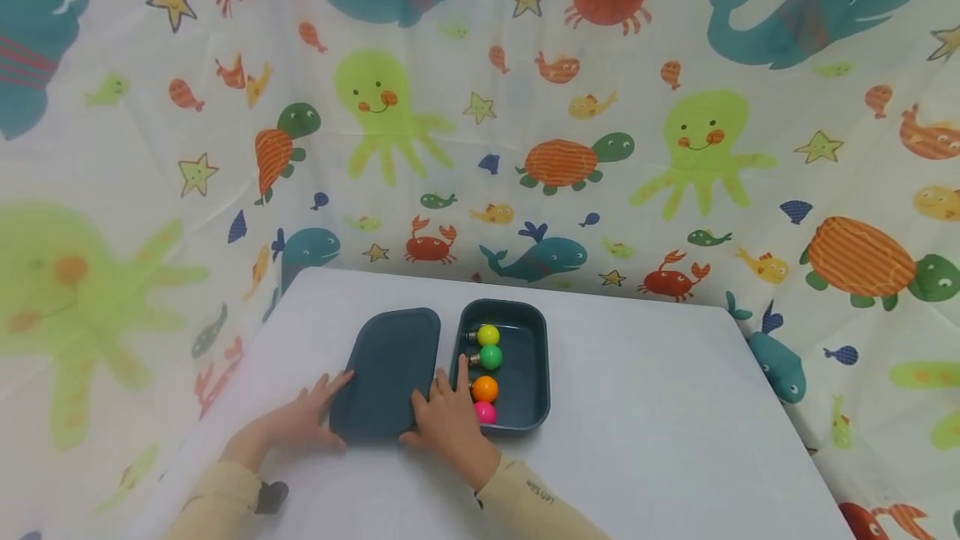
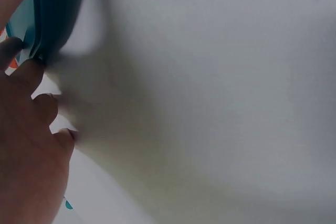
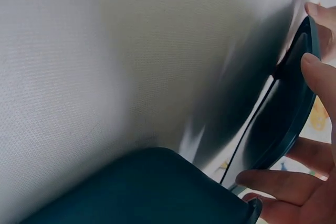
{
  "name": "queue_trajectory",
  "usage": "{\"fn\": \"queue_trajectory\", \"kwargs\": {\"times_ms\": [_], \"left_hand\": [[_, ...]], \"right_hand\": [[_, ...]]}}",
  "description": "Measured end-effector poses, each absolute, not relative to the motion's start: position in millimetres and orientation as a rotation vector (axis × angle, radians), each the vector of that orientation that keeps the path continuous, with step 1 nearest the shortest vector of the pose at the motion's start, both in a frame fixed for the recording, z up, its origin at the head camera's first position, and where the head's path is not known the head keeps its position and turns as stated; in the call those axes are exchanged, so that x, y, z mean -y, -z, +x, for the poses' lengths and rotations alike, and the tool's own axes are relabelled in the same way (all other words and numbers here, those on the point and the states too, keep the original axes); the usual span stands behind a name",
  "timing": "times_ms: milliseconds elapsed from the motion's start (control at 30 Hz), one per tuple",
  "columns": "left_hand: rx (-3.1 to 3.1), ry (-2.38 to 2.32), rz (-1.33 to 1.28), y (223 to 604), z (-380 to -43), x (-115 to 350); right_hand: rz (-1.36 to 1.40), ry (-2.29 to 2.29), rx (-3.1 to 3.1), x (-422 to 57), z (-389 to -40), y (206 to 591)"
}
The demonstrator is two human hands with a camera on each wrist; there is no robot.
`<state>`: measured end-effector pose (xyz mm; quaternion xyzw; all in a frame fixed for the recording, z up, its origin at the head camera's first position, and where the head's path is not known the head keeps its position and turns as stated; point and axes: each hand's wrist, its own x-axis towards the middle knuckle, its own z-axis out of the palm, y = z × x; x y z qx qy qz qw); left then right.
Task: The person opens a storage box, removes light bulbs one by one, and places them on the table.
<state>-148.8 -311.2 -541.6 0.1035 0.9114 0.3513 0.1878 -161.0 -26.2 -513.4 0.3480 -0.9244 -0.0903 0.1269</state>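
A dark teal lid (image 1: 386, 373) with rounded corners lies between the two hands, left of the matching box (image 1: 531, 365). My left hand (image 1: 300, 422) holds the lid at its left edge and near corner; in the left wrist view, fingertips (image 2: 32, 72) bend at the rim. Opposite it, my right hand (image 1: 450, 423) grips the lid's right edge and near corner, its forefinger reaching over the box's left rim. Inside the box sit a yellow bulb (image 1: 488, 335), a green bulb (image 1: 491, 357), an orange bulb (image 1: 485, 390) and a pink bulb (image 1: 485, 413), partly hidden by the right hand.
Everything stands on a white table (image 1: 645, 407), with the box near its middle. A white curtain (image 1: 480, 115) printed with sea animals hangs behind the table and along both sides.
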Motion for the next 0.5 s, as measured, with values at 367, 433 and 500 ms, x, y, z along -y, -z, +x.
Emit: {"fn": "queue_trajectory", "kwargs": {"times_ms": [367,433,500], "left_hand": [[-2.610,-0.909,0.321,542.8,-149.6,309.2],[-2.610,-0.903,0.336,545.2,-150.3,308.5],[-2.609,-0.905,0.356,548.5,-151.2,307.8]], "right_hand": [[1.020,0.296,2.682,30.0,-161.1,517.6],[1.023,0.315,2.686,29.3,-161.3,518.9],[1.027,0.338,2.693,28.5,-161.5,520.2]]}}
